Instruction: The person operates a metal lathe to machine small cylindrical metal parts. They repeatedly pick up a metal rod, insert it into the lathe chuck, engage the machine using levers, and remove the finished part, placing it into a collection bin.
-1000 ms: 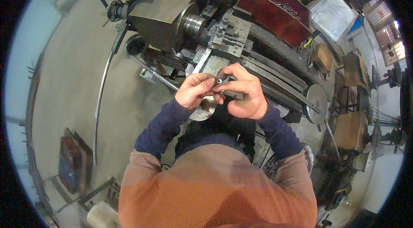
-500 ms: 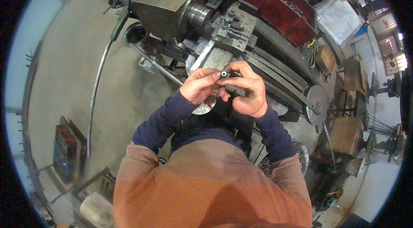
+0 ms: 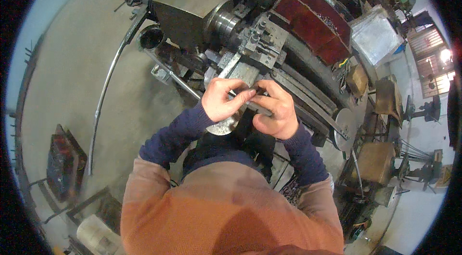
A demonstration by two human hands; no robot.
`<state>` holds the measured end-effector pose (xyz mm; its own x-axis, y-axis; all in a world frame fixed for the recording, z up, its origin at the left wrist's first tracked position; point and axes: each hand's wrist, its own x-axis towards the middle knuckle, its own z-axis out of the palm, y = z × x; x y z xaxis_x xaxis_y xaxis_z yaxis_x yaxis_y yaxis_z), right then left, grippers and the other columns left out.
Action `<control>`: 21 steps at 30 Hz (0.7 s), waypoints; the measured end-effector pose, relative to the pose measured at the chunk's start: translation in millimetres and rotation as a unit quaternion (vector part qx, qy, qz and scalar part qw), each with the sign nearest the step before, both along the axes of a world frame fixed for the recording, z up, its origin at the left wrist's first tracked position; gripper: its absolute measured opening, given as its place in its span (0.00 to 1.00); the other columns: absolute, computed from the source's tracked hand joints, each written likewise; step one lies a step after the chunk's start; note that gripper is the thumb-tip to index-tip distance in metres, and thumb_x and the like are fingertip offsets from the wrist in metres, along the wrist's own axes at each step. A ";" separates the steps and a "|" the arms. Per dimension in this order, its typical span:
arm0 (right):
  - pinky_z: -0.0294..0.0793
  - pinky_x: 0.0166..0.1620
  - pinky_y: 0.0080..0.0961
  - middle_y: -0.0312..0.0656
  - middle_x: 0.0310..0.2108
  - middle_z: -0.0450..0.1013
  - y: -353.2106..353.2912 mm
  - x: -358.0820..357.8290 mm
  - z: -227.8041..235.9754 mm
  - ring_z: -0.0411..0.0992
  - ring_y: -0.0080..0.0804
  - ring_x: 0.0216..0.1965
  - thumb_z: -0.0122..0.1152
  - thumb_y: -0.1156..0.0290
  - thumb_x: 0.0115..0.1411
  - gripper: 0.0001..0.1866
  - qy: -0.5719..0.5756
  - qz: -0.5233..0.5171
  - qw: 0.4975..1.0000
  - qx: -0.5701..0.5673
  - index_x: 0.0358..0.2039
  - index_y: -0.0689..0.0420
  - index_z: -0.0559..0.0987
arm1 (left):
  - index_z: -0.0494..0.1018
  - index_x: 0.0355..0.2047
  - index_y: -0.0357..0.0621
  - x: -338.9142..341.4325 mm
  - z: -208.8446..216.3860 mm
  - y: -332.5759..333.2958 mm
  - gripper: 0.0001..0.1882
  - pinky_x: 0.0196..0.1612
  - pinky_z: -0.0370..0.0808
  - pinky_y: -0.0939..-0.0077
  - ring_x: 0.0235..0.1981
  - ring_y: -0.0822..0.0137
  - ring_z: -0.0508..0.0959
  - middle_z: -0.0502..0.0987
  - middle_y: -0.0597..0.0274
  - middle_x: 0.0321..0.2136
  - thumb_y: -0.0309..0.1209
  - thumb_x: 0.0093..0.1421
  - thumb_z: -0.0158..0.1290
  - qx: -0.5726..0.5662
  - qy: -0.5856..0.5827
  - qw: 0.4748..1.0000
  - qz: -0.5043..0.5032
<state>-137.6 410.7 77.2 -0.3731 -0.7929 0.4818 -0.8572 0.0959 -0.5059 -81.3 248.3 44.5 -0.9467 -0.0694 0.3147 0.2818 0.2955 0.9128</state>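
Between both hands' fingers (image 3: 240,97), metal piece (image 3: 253,105)

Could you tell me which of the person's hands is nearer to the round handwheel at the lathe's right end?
The right hand is nearer: it is just left of the handwheel, apart from it. The left hand is farther left, on the other side of the small dark part both hands pinch.
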 end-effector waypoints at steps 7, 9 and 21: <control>0.67 0.31 0.30 0.43 0.26 0.69 -10.2 -20.2 3.6 0.67 0.41 0.27 0.55 0.76 0.29 0.13 -0.042 0.051 0.997 0.049 0.22 0.59 0.75 | 0.72 0.21 0.36 -3.3 -4.7 -15.8 0.10 0.19 0.66 0.77 0.14 0.66 0.72 0.69 0.55 0.11 0.32 0.51 0.49 -0.027 0.005 0.999 -0.040; 0.68 0.31 0.29 0.43 0.26 0.69 -16.1 -29.1 6.4 0.67 0.41 0.28 0.55 0.77 0.29 0.13 -0.083 0.083 0.991 0.058 0.22 0.59 0.75 | 0.71 0.21 0.36 -3.7 -4.2 -24.5 0.10 0.19 0.66 0.76 0.14 0.66 0.72 0.69 0.55 0.11 0.31 0.52 0.48 -0.042 0.029 0.998 -0.045; 0.62 0.38 0.33 0.37 0.22 0.71 -105.0 -136.5 -12.1 0.65 0.34 0.35 0.57 0.65 0.29 0.13 0.232 -0.158 0.910 0.304 0.21 0.51 0.79 | 0.68 0.36 0.41 74.9 16.7 -190.6 0.13 0.26 0.68 0.66 0.23 0.54 0.73 0.73 0.51 0.22 0.32 0.49 0.48 -0.407 -0.033 0.882 0.236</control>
